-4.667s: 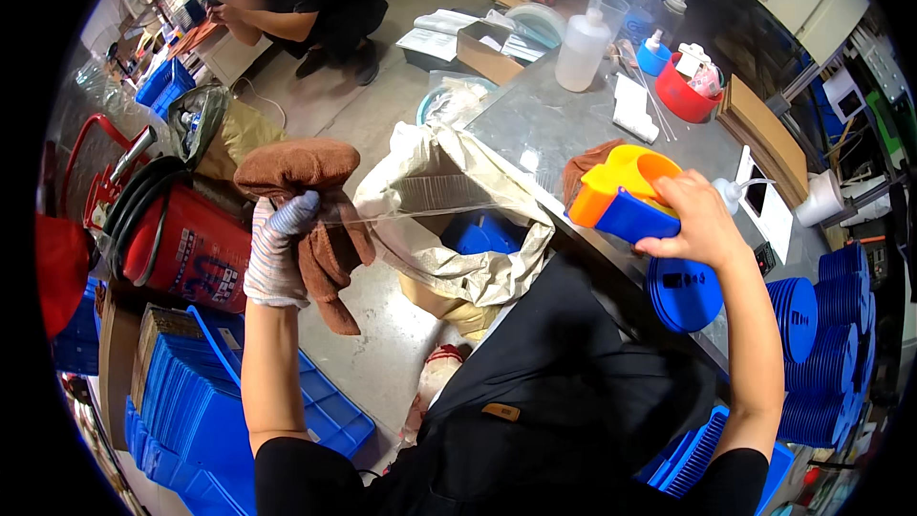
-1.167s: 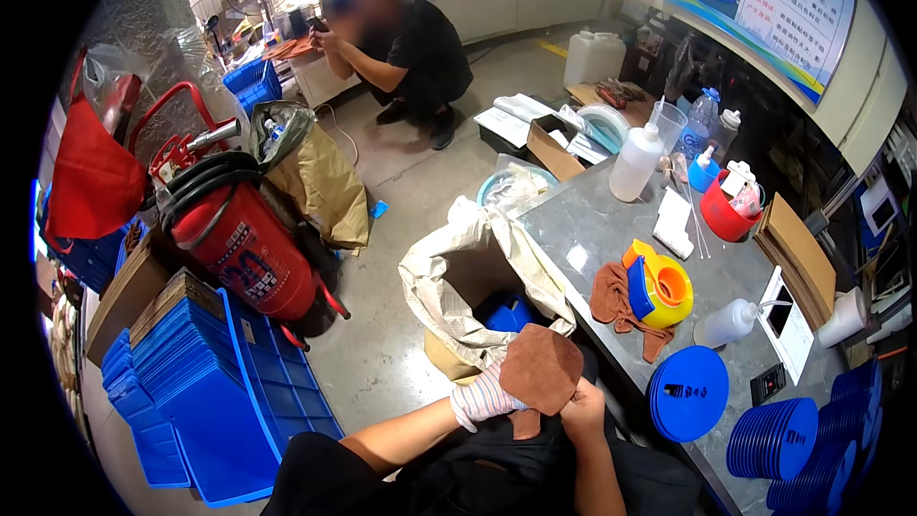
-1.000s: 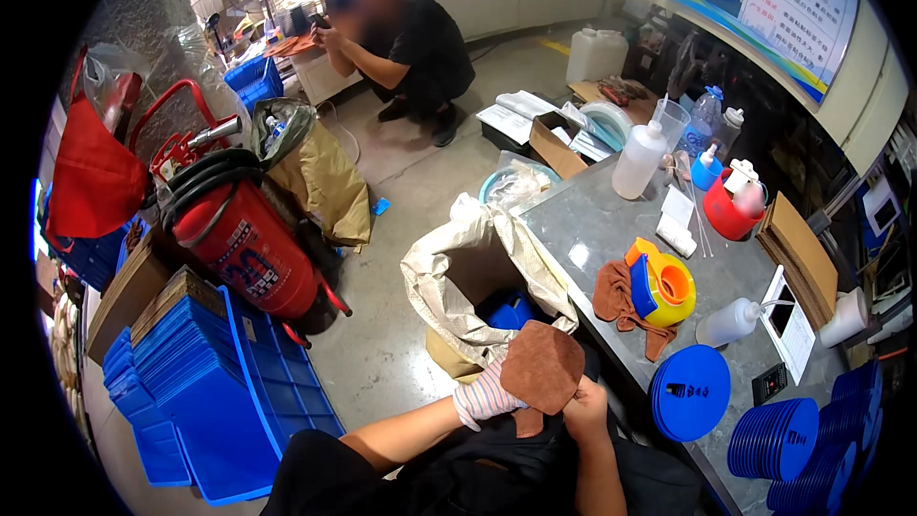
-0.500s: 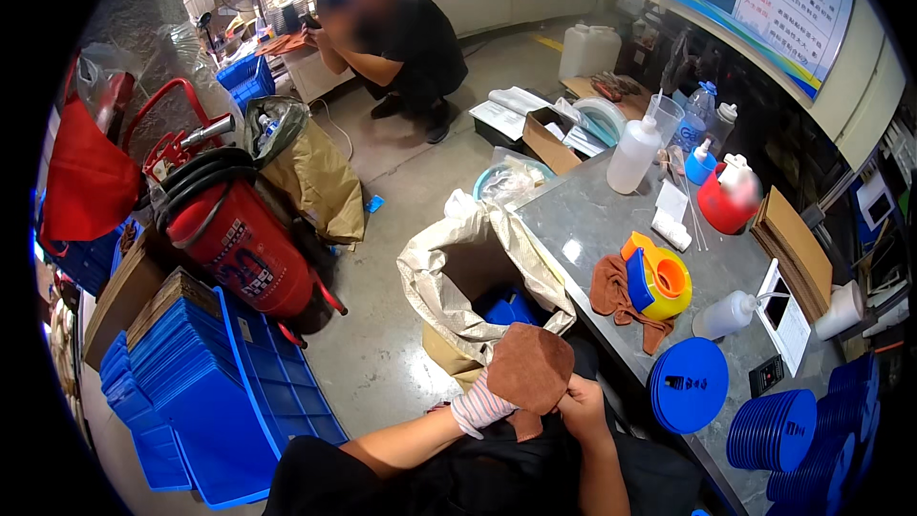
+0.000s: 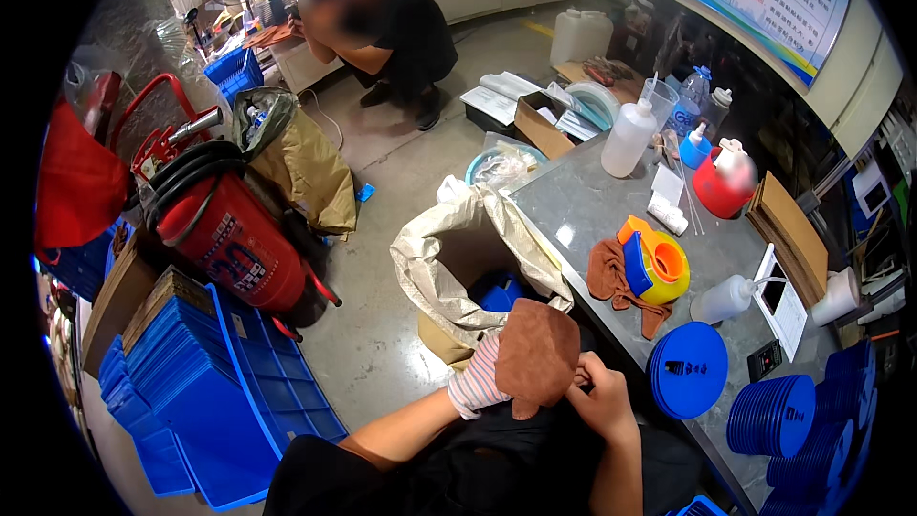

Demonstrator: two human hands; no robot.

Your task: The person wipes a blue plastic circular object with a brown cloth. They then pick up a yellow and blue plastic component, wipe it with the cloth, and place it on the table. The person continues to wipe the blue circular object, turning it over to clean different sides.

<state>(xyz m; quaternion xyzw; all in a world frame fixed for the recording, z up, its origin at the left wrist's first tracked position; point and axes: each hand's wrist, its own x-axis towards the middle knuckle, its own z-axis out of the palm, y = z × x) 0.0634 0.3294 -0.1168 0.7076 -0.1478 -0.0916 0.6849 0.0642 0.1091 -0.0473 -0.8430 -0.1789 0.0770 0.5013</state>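
Observation:
A brown cloth (image 5: pixel 538 354) is draped over my left hand (image 5: pixel 478 380), which wears a striped pink-and-white glove. The cloth hides most of its fingers, closed around the material. At the cloth's right edge is my bare right hand (image 5: pixel 602 397), its fingers curled and pinching the border. Whatever lies under the cloth cannot be seen. Just beyond both hands stands an open white woven sack (image 5: pixel 430 277), with a blue thing (image 5: pixel 499 292) inside.
On the grey table (image 5: pixel 583 201) at right are stacked blue discs (image 5: pixel 688 370), a yellow-and-orange dispenser (image 5: pixel 659 268), another brown cloth (image 5: pixel 611 277) and squeeze bottles (image 5: pixel 630 139). Blue crates (image 5: pixel 277 401) and a red fire extinguisher (image 5: pixel 229 244) stand left. A person (image 5: pixel 411 38) crouches far off.
The cloth has turned and lifted slightly, with both hands shifting a little. My right fingers have re-curled at its edge. The whole view has moved slightly.

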